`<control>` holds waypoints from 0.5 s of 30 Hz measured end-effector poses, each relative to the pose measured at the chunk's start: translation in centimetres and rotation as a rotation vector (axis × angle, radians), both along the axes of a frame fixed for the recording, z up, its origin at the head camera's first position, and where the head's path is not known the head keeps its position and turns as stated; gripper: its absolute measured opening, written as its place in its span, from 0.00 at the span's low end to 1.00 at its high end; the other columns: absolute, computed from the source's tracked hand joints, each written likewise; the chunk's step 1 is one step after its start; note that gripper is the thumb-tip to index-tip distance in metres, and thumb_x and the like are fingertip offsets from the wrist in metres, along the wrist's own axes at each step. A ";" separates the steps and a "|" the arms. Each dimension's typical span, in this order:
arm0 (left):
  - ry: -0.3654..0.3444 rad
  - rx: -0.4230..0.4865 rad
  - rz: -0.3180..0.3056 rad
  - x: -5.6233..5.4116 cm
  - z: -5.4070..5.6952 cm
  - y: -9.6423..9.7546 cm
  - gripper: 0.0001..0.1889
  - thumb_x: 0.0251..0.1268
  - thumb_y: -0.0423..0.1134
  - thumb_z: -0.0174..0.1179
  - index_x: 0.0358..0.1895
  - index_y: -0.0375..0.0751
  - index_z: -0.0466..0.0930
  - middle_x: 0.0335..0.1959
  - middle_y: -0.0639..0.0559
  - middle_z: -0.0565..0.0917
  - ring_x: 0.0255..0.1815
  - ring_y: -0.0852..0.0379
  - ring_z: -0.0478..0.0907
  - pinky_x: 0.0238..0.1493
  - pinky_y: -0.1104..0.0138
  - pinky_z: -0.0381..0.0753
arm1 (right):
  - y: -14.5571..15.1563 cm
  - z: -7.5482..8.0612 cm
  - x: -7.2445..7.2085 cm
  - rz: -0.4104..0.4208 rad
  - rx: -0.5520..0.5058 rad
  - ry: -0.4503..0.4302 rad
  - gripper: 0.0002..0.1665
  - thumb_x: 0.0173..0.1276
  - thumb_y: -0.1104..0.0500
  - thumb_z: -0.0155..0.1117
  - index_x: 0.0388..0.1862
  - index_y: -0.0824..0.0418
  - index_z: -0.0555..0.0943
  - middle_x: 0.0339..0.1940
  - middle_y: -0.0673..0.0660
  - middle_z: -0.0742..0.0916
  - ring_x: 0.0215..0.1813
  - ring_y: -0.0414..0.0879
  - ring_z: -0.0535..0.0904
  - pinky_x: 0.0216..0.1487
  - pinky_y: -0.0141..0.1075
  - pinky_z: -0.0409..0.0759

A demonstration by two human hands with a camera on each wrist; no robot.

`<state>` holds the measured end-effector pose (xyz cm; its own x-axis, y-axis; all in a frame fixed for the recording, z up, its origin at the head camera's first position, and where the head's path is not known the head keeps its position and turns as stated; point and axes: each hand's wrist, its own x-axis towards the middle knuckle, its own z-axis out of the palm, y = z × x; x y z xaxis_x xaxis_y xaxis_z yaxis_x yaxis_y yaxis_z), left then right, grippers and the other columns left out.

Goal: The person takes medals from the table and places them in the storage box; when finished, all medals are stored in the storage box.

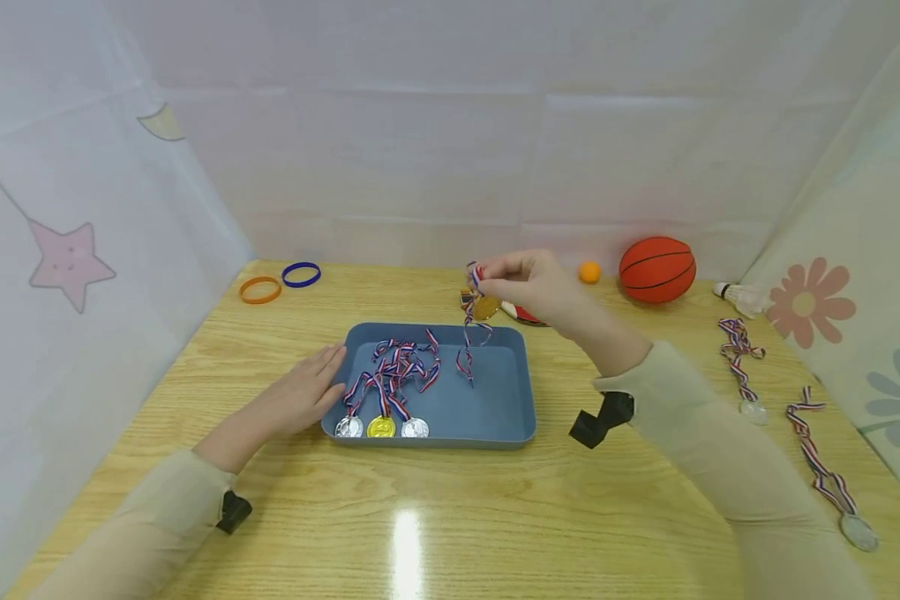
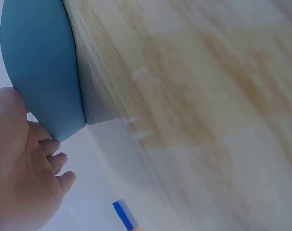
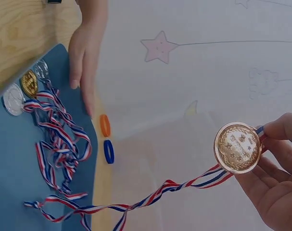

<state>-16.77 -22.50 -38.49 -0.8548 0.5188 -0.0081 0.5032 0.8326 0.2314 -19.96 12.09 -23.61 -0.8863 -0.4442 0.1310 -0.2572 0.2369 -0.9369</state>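
A gold medal (image 3: 238,147) dangles its striped ribbon (image 3: 169,186) above the tray (image 1: 480,408)

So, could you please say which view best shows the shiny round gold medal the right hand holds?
The right wrist view: there the gold medal appears large and nearly face-on. The head view shows it small, beside the right hand; the left wrist view lacks it.

Head cam's got the red paddle (image 1: 527,317) partly hidden near the right hand (image 1: 531,282). Lettering on the held gold medal (image 3: 238,147)? Too blurry, sorry. Left wrist cam chops off the tray (image 2: 44,57) up top.
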 end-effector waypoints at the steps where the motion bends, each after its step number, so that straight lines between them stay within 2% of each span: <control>1: 0.001 0.000 0.000 0.0 0.0 0.0 0.30 0.73 0.41 0.41 0.68 0.23 0.48 0.69 0.31 0.50 0.69 0.35 0.46 0.66 0.46 0.48 | -0.4 -0.4 0.0 0.005 0.016 -0.009 0.09 0.63 0.66 0.61 0.36 0.74 0.81 0.47 0.62 0.82 0.50 0.48 0.77 0.50 0.37 0.76; 7: 0.004 0.006 -0.002 0.0 -0.1 0.1 0.30 0.73 0.42 0.41 0.68 0.23 0.47 0.69 0.31 0.50 0.69 0.35 0.46 0.66 0.46 0.48 | -2.2 -3.1 -0.1 0.065 0.101 -0.024 0.08 0.63 0.63 0.62 0.36 0.68 0.82 0.46 0.57 0.83 0.52 0.46 0.76 0.47 0.37 0.77; 12: 0.001 -0.004 0.002 -0.1 -0.2 0.0 0.30 0.73 0.42 0.40 0.69 0.24 0.46 0.70 0.32 0.50 0.69 0.36 0.45 0.66 0.47 0.48 | -2.9 -5.9 -0.9 0.086 0.158 -0.056 0.08 0.62 0.62 0.62 0.35 0.66 0.83 0.40 0.54 0.84 0.46 0.46 0.75 0.42 0.41 0.77; 15: 0.005 -0.002 0.000 -0.1 -0.3 -0.1 0.30 0.73 0.42 0.40 0.69 0.23 0.47 0.69 0.31 0.50 0.69 0.36 0.45 0.66 0.47 0.48 | -3.0 -7.8 -1.3 0.081 0.202 -0.093 0.08 0.61 0.61 0.62 0.35 0.65 0.84 0.38 0.52 0.84 0.42 0.45 0.75 0.43 0.43 0.76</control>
<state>-16.86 -22.55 -38.77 -0.8548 0.5190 -0.0049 0.5045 0.8331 0.2268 -21.24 9.04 -31.43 -0.8506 -0.5235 -0.0485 -0.1978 0.4041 -0.8931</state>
